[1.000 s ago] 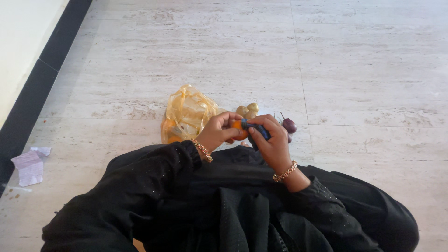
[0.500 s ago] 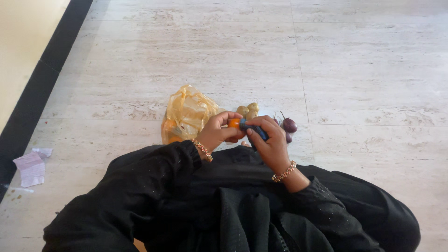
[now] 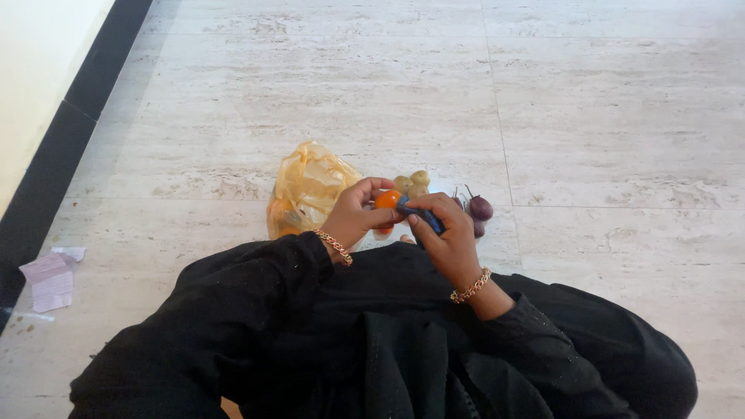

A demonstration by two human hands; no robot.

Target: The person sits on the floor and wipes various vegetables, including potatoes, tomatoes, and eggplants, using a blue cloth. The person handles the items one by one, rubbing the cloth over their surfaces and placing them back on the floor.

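The left hand (image 3: 353, 213) closes around a small orange vegetable (image 3: 386, 199), likely a carrot, light, firm and probably slick, best gripped around its girth, while at its 3 o'clock the right hand (image 3: 446, 237) clasps a blue peeler (image 3: 423, 216).

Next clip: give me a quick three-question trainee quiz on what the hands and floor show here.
1. Which hand holds the orange vegetable?
2. True or false: the right hand grips a blue-handled tool.
3. What lies on the floor just left of the hands: A) yellow plastic bag, B) metal bowl, C) wooden board?

Key:
1. The left hand.
2. True.
3. A, the yellow plastic bag.
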